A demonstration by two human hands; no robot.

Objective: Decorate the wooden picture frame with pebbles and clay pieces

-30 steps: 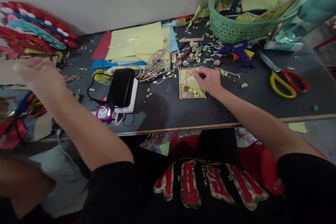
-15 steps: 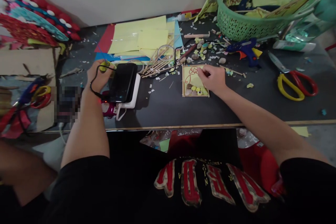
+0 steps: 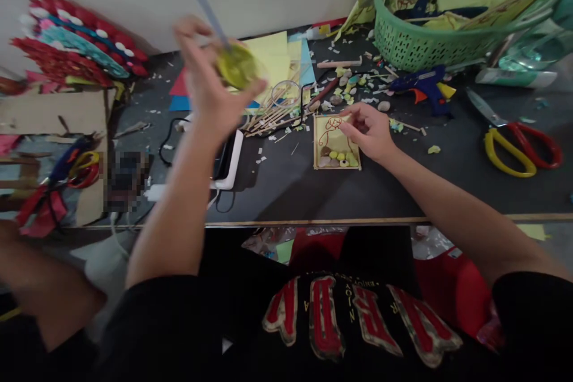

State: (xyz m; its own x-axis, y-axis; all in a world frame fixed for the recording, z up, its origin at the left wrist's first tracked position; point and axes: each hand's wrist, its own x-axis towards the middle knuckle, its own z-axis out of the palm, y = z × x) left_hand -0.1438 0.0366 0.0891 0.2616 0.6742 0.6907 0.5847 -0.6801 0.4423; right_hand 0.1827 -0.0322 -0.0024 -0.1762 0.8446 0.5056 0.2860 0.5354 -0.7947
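Small yellow cup [image 3: 237, 65] with stick — light, likely spillable; left hand [image 3: 206, 80] grips its sides. Right hand [image 3: 369, 131] pinches at the framed card [image 3: 335, 143].

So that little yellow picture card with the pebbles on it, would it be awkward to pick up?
Probably light but fiddly. The picture card lies flat on the black table, so its thin edge likely needs prying. The pebbles along its lower edge may fall off if not glued. The right hand rests at its upper right corner.
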